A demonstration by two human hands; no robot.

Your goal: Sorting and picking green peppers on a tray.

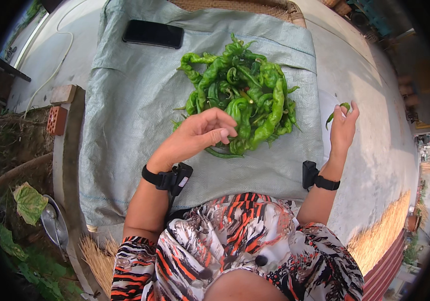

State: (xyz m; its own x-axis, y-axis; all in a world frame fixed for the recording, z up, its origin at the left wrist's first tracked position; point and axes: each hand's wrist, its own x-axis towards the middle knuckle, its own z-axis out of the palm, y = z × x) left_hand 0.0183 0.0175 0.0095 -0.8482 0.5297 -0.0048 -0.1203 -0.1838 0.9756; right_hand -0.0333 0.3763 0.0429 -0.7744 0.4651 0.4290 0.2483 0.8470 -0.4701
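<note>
A heap of wrinkled green chili peppers [245, 90] lies on a grey-green woven sack [134, 110] spread in front of me. At the heap's near left side is my left hand [200, 133], fingers loosely curved over the closest peppers and thumb a little apart from them; no pepper shows in its grasp. Out to the right, beyond the sack's edge, my right hand [344, 124] pinches a small green chili pepper [329, 120] between its fingertips. Beside that hand, a pale white surface [326, 100] shows, partly hidden by the sack.
A black phone [153, 34] rests on the sack's far left corner. Wicker edging [235, 6] shows beneath the sack at the back. To the left are a red perforated brick [56, 120], a metal bowl [54, 226] and leafy plants. Straw [380, 226] lies at the lower right.
</note>
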